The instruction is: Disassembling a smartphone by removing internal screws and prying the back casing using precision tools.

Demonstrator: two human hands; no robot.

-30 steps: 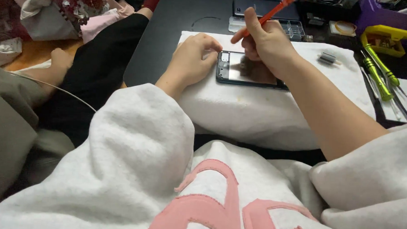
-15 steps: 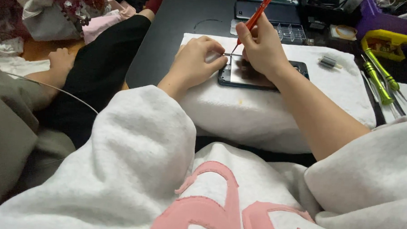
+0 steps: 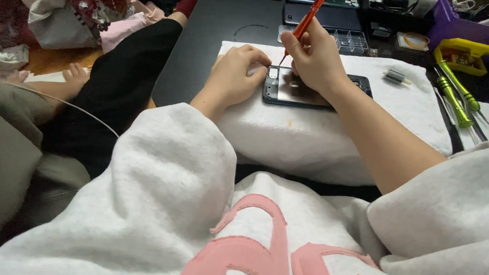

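Nearest you, your grey sleeves frame the work. Your left hand [image 3: 233, 77] rests on the towel [image 3: 331, 140], its fingers curled, fingertips pressing the near-left corner of the phone [image 3: 305, 93] to steady it; that grip holds nothing, it only pins. Just right of it, your right hand [image 3: 315, 61] has a narrow pencil grip on the orange screwdriver [image 3: 309, 18], whose tip meets the phone's upper left corner, beside your left fingertips. The phone lies flat, back open, partly under your right palm.

To do this well, I judge you should keep the shaft upright over the screw, press lightly, turn with the fingers only, and let the left hand stop the phone sliding on the soft towel.

Right of your right grip lie green drivers [image 3: 457, 93] and a small grey cylinder [image 3: 396, 76]. Beyond both hands, the black tabletop [image 3: 227, 23] carries a clear parts tray [image 3: 353, 41] and a purple box [image 3: 465, 26].
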